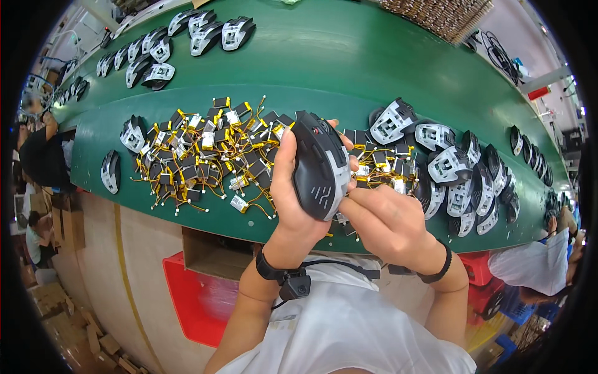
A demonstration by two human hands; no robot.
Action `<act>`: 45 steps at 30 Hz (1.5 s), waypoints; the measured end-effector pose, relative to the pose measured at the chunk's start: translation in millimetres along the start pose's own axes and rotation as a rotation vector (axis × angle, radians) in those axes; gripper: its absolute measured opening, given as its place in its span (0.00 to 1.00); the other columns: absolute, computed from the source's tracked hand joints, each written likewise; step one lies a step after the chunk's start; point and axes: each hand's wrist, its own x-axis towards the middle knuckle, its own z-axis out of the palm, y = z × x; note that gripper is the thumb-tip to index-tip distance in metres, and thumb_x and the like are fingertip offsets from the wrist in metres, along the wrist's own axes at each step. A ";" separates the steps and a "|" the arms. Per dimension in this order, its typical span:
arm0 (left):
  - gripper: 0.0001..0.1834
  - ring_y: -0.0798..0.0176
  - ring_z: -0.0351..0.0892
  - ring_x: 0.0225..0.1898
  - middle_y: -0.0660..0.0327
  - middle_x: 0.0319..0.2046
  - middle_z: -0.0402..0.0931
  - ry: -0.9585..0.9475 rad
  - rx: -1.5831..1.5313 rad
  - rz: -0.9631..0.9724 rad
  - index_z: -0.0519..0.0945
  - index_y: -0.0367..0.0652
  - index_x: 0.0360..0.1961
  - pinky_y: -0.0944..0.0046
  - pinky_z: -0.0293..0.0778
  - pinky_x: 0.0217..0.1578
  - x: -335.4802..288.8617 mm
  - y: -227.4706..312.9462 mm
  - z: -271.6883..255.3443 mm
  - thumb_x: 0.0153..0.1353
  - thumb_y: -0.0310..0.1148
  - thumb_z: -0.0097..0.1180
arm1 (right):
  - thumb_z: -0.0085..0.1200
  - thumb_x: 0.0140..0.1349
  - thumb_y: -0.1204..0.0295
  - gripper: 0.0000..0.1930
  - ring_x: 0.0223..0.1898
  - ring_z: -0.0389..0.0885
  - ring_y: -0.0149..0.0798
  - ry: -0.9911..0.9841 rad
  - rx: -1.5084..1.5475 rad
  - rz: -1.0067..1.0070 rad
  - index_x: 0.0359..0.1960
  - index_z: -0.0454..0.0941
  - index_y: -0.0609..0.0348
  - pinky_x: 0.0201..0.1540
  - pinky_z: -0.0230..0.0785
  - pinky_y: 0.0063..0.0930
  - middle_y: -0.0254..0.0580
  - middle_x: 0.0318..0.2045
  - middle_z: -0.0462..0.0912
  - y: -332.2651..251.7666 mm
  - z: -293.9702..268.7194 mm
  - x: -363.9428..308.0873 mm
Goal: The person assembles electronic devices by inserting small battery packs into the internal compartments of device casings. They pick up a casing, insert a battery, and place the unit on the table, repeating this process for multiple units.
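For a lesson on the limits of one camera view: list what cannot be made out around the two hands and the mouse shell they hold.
- Underside of the black mouse shell: head view, turned away from the camera.
- Left hand palm: hidden behind the shell.
- Right hand fingertips: tucked at the shell's edge; whatever they pinch is hidden.
- Small batteries with yellow wires: those behind the hands are covered.
- White mouse shells at the right: bent and blurred near the rim.

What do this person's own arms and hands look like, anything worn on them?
Both forearms are bare, no sleeves or gloves. The left hand has a black wrist strap carrying a small black camera-like unit, with a black cable running off it. The right hand has a plain thin black wristband.
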 end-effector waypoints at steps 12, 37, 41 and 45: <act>0.33 0.56 0.80 0.36 0.53 0.39 0.78 0.096 -0.074 -0.058 0.74 0.38 0.49 0.60 0.78 0.31 0.1 -4.3 -1.5 0.69 0.60 0.39 | 0.57 0.38 0.75 0.16 0.24 0.73 0.31 -0.068 -0.047 0.069 0.34 0.80 0.66 0.22 0.68 0.24 0.37 0.32 0.77 -5.6 -3.4 5.4; 0.40 0.53 0.72 0.42 0.50 0.48 0.69 -0.254 -0.276 -0.038 0.66 0.38 0.63 0.60 0.75 0.33 -0.9 -8.0 -0.5 0.67 0.65 0.38 | 0.60 0.48 0.82 0.12 0.24 0.78 0.33 0.012 0.210 0.255 0.37 0.79 0.66 0.23 0.70 0.22 0.41 0.33 0.79 -21.3 -1.9 -5.3; 0.43 0.52 0.72 0.42 0.49 0.49 0.68 -0.372 -0.254 0.037 0.62 0.39 0.66 0.59 0.72 0.36 0.4 -6.3 -2.2 0.65 0.67 0.39 | 0.58 0.58 0.80 0.16 0.30 0.79 0.26 0.278 0.808 0.729 0.48 0.73 0.64 0.30 0.71 0.18 0.40 0.36 0.82 -39.7 10.5 -27.0; 0.48 0.50 0.73 0.41 0.48 0.48 0.67 -0.469 -0.150 0.085 0.60 0.38 0.67 0.58 0.72 0.37 -0.3 -3.2 -8.7 0.62 0.70 0.42 | 0.56 0.64 0.75 0.15 0.34 0.79 0.27 0.124 1.476 1.069 0.48 0.69 0.68 0.40 0.73 0.24 0.39 0.34 0.82 -42.0 6.7 -14.8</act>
